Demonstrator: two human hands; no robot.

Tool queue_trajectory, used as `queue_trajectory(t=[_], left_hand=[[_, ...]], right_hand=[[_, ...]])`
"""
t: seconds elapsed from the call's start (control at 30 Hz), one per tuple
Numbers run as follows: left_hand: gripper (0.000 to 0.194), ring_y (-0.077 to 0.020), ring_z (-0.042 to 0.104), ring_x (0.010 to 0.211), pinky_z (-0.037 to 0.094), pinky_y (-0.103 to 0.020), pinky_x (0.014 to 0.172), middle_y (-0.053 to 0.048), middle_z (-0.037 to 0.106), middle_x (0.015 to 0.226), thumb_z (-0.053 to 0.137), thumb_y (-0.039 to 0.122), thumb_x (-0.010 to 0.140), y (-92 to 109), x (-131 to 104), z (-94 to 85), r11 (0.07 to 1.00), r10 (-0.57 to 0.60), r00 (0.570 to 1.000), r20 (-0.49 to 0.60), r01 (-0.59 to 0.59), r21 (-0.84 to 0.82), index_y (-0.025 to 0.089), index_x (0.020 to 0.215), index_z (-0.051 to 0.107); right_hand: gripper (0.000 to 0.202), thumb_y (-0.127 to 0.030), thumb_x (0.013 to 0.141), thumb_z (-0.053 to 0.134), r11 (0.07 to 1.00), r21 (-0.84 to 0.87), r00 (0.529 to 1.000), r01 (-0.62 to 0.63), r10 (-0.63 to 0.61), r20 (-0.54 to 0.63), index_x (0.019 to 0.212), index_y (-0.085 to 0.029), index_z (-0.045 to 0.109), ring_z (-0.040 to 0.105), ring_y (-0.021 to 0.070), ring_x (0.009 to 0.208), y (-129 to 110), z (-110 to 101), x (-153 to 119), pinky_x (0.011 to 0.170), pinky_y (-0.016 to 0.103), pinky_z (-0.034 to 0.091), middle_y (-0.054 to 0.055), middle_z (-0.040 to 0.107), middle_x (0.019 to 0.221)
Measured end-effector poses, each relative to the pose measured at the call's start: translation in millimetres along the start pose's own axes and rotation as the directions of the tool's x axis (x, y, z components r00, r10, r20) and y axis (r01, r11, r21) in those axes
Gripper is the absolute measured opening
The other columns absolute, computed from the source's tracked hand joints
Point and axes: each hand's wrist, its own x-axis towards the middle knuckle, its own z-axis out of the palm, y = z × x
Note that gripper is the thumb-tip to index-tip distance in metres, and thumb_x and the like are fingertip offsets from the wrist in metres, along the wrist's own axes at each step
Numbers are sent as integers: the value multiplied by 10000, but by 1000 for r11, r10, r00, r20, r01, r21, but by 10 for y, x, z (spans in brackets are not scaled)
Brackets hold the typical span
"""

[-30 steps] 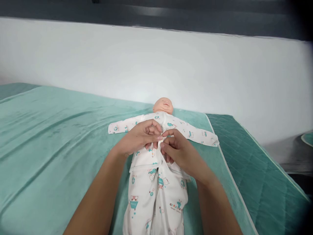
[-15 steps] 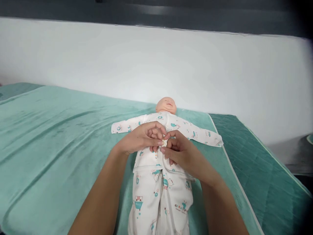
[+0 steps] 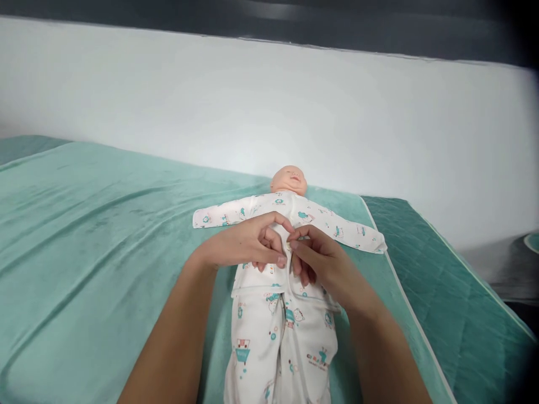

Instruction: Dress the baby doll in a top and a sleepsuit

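Observation:
A baby doll (image 3: 288, 179) lies on its back, its arms stretched out sideways. It wears a white printed baby shirt (image 3: 256, 280) and matching trousers (image 3: 252, 331). Over the chest, my left hand (image 3: 248, 241) is closed at the shirt's front edge, its index finger arched towards my other hand. With thumb and index finger, my right hand (image 3: 320, 255) pinches the opposite front edge close to a small pale fastener (image 3: 288, 246). Both hands' fingertips nearly meet there, and they partly hide the fabric between them.
A light green sheet (image 3: 105, 235) with soft folds lies under the doll. On the right shows a darker green quilted cover (image 3: 446, 280). Behind the doll's head rises a white wall (image 3: 210, 106) with a dark band (image 3: 168, 22) above.
My left thumb has come away slightly from the fastener, and my right thumb has moved up to it. The whole view has shifted a little.

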Motion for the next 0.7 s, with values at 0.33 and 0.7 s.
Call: queue_trajectory(t=[0.33,0.7], left_hand=[[156,-206,625,896,509,-347,785,-55,663,940,483,228,885,-463,268,-284,879,413,372,-831,76,470,204,1000,586],[599,-357,350,1411,351,-536,1104,-168,415,1512,467,156,859,-1043,-308,-485,454,367,429,-826,692,561,200,1456,445]], right_hand=[[120,-363,898,592,913,-27,777,408,-362,-514,899,-244,585,631,151,766,67,-66,17,660,272,500,7,652,853],[546,-434,921,431,434,-855,645,-285,-573,-506,1374,-140,516,366,333,1396,1043,-1357,-110,1113,533,307,197,474,1455]])
